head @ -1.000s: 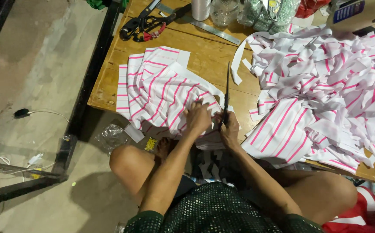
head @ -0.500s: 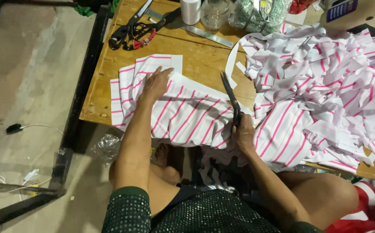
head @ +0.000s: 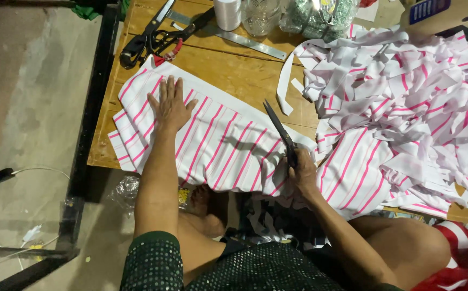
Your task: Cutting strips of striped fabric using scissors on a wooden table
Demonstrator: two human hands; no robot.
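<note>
A white cloth with pink stripes lies spread over the near part of a wooden table. My left hand presses flat on its upper left part, fingers apart. My right hand grips a pair of dark scissors at the cloth's right edge, blades pointing away from me and up to the left. The cloth's near edge hangs over the table towards my lap.
A heap of cut pink-striped strips fills the table's right side. At the back lie black shears, a metal ruler, a white thread spool and a glass jar. Black table frame and cables on the floor at left.
My left hand has slid from near the scissors out to the cloth's upper left. The cloth has been smoothed flatter. My right hand keeps the scissors at the cloth's right edge.
</note>
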